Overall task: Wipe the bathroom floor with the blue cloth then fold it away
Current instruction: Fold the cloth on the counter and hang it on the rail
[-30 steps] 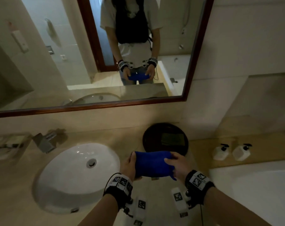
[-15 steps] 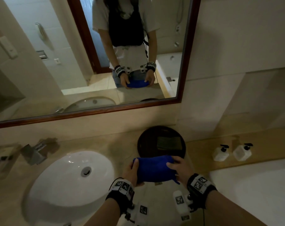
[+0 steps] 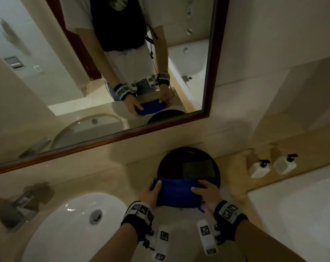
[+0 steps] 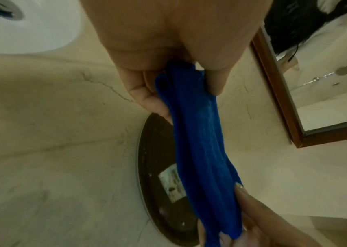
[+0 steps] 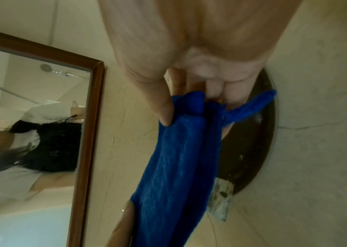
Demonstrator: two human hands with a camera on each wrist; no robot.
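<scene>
Both hands are up over the marble vanity counter (image 3: 96,174), holding the folded blue cloth (image 3: 176,192) between them in the air. The left hand (image 3: 150,194) pinches one short end, thumb on top and fingers beneath; the right hand (image 3: 207,195) grips the other end the same way, with a loose corner of cloth hanging out under its palm. Directly beyond the cloth sits a round dark tray (image 3: 169,163), up against the back wall of the counter, a dark rectangular item lying on it that is too dim to identify. To the left the white oval basin (image 3: 66,224) takes up much of the counter, its near rim cut off by the frame. A strip of bare counter lies between basin and tray, right below the cloth. At the far right, two white pump bottles (image 3: 258,168) stand on a ledge beside the white bathtub rim (image 3: 292,205). The faucet (image 3: 26,203) at the left edge is smeared by motion. The wood-framed mirror (image 3: 207,114) hangs above.
</scene>
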